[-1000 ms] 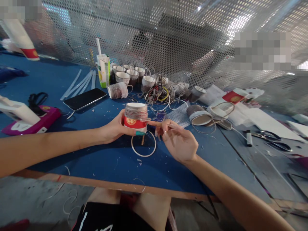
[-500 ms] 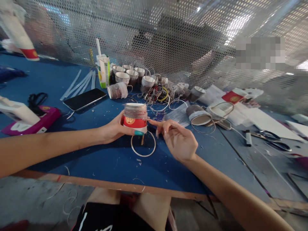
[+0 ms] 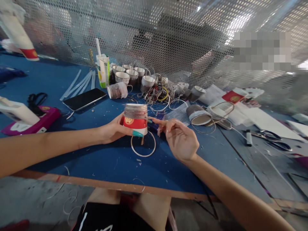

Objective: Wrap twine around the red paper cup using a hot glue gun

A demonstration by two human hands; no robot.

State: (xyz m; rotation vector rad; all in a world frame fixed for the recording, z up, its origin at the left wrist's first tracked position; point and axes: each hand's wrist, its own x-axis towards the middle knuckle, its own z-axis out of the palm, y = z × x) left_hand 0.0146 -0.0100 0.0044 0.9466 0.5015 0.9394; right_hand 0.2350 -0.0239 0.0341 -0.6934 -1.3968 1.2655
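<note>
My left hand [image 3: 115, 129] is wrapped round a red and white paper cup [image 3: 135, 123], its thumb across the front. Thin grey wire is wound in several turns about the cup's upper part, and a gold emblem shows on the red band. To the right, my right hand [image 3: 180, 136] has its palm turned up and its index finger stretched to the cup's side, by the wire turns. The other fingers are bent and apart; no held thing can be made out. Below the cup, a white ring [image 3: 143, 156] lies on the blue table [image 3: 96, 163].
Several wire-wound cups [image 3: 122, 77] stand at the back beside a drink carton [image 3: 104, 71] and tangled wire [image 3: 160, 94]. A phone [image 3: 84, 99] and a purple-based device [image 3: 45, 120] lie left. Scissors [image 3: 271, 138] and a lighter-like item [image 3: 248, 138] lie right.
The cup has turned slightly in my left hand, with its emblem shifting a little left. My right hand has moved slightly to the right.
</note>
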